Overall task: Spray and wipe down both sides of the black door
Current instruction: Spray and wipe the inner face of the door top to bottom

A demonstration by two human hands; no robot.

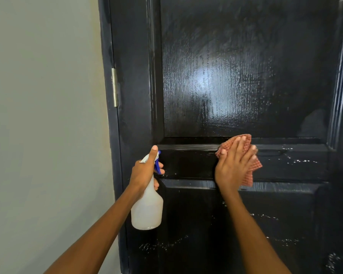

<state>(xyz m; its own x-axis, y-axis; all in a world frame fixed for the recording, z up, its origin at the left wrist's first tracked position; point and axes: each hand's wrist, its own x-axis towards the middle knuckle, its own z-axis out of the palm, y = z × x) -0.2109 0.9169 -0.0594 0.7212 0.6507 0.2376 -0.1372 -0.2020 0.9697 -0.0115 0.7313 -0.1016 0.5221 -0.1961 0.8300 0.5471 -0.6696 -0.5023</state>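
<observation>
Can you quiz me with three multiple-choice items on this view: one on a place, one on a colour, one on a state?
1. Where is the cloth pressed?
A. on the upper panel
B. on the horizontal rail between the panels
C. on the wall

2. What colour is the trigger of the spray bottle?
A. blue
B. green
C. yellow

3. How is the right hand placed?
A. fist clenched, holding nothing
B. fingers straight, flat on the cloth
C. hanging away from the door

Answers:
1 B, the cloth lies on the rail of the black door.
2 A, blue shows beside the left hand.
3 B, the fingers lie spread over the cloth.
</observation>
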